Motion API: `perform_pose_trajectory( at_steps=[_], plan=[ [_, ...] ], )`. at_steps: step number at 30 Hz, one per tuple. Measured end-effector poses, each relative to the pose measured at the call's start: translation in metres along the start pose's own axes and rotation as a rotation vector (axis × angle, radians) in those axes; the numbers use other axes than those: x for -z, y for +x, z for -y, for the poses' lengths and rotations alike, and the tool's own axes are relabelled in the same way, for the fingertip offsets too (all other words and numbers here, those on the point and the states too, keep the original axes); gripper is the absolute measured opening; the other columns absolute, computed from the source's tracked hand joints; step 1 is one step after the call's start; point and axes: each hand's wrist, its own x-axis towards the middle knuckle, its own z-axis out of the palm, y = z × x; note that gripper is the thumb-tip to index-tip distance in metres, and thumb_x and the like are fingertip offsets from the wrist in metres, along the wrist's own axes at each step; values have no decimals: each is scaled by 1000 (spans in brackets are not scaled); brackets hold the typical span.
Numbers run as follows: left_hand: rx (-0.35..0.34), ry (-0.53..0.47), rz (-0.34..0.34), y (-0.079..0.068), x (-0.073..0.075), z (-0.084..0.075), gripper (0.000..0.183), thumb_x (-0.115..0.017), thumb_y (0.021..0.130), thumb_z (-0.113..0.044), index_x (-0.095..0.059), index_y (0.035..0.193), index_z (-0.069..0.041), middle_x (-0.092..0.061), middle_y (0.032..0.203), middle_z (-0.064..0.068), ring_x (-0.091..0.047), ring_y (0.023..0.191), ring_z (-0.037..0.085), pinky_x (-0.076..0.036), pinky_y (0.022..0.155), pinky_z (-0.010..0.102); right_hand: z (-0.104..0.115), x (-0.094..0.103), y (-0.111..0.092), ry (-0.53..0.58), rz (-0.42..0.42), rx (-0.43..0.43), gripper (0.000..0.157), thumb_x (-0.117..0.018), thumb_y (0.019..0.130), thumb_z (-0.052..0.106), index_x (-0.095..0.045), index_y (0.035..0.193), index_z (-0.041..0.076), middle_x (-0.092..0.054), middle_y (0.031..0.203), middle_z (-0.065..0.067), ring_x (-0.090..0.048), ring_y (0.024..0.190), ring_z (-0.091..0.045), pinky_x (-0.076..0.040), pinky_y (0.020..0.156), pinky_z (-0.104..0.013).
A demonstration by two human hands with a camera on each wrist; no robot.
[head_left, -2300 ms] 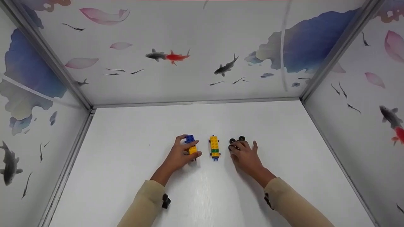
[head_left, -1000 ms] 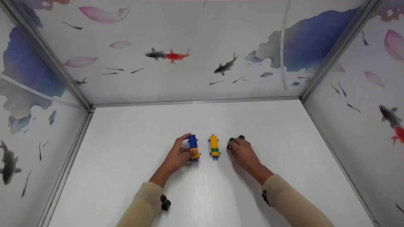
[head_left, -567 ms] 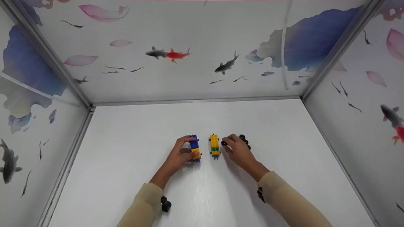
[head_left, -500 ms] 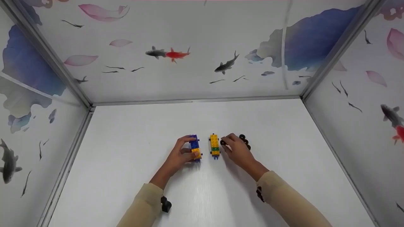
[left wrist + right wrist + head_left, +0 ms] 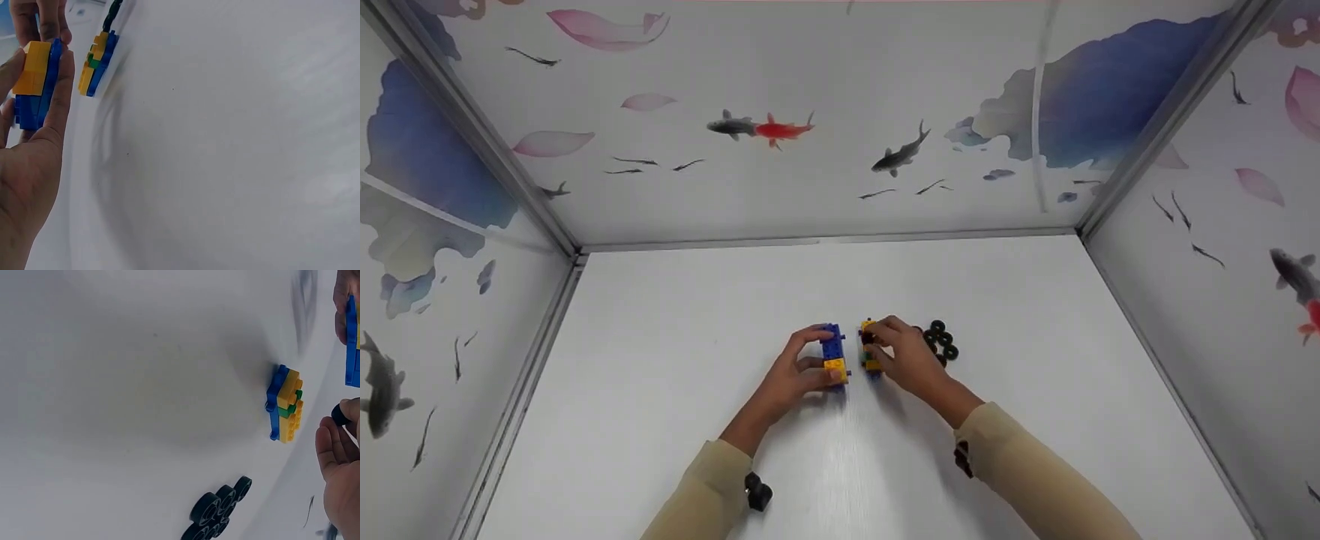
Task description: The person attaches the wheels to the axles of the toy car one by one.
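My left hand point(image 5: 780, 382) grips a blue and yellow toy-brick car body point(image 5: 832, 347) by its sides, thumb on the yellow end. In the left wrist view this car body point(image 5: 35, 73) shows a blue base, with the fingers along it. Between the thumb and fingers of my right hand point(image 5: 919, 367) a black toy wheel point(image 5: 338, 415) is pinched, mostly covered by them in the head view. That hand overlaps a second car body in the head view. The right wrist view shows this second car body point(image 5: 286, 402), yellow and green on a blue base, standing on the table.
Several loose black wheels point(image 5: 950, 352) lie clustered on the white table point(image 5: 697, 300), just right of my right hand. Patterned wall panels point(image 5: 810, 202) with fish and petals enclose the table at the back and both sides.
My right hand has left the wheel cluster with one wheel and moved left over the second car body. The left hand lifted its car body and shifted it right, towards the right hand.
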Motion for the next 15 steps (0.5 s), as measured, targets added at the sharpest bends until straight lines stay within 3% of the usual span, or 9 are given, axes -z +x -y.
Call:
perform_pose_trajectory(
  at_steps=[7, 15],
  plan=[
    [-1, 9, 1, -2, -4, -5, 70, -87, 99, -26, -51, 159, -32, -29, 180, -2, -64, 138, 34, -66, 103, 44, 5, -6, 6, 90, -9, 0, 29, -75, 105, 6, -75, 133, 3, -75, 125, -14, -78, 109, -28, -67, 97, -43],
    [75, -20, -11, -3, -8, -6, 89, -91, 95, -30, -41, 167, -43, -41, 171, 16, -70, 132, 32, -66, 104, 45, 8, -9, 9, 136, 16, -36, 28, -73, 107, 9, -75, 135, 6, -75, 125, -12, -77, 117, -27, -65, 103, -39]
  ],
)
